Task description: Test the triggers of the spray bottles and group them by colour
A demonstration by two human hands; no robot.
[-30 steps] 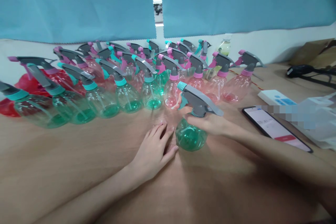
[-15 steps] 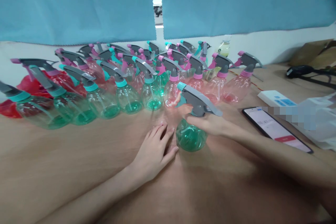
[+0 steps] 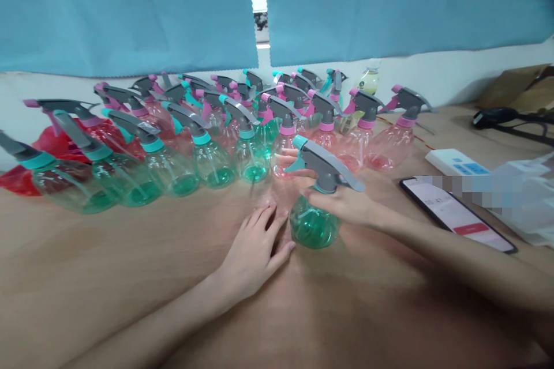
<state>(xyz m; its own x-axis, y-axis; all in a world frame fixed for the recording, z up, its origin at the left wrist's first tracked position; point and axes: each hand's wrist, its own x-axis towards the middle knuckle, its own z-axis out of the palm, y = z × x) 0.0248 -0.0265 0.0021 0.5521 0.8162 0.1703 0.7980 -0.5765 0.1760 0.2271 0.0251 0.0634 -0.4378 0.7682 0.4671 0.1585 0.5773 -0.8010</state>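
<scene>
A green spray bottle (image 3: 315,223) with a grey head and turquoise trigger stands upright on the table in front of me. My right hand (image 3: 340,203) is around its neck, just under the spray head. The thumb crosses the near side, while the other fingers reach out to the left behind the trigger, partly hidden by the head. Flat on the table to the left of this bottle lies my left hand (image 3: 259,242), fingers outstretched and holding nothing. Its thumb tip is close to the bottle's base.
Several green bottles (image 3: 173,173) and pink bottles (image 3: 392,147) stand in rows behind my hands. Red plastic (image 3: 60,144) shows at the left. To the right are a phone (image 3: 454,213), a white box (image 3: 459,162), clear plastic containers (image 3: 528,196) and a black cabled object (image 3: 497,118).
The fingers of my right hand have straightened away from the trigger, which they were curled against before. The bottle and my left hand stay in place.
</scene>
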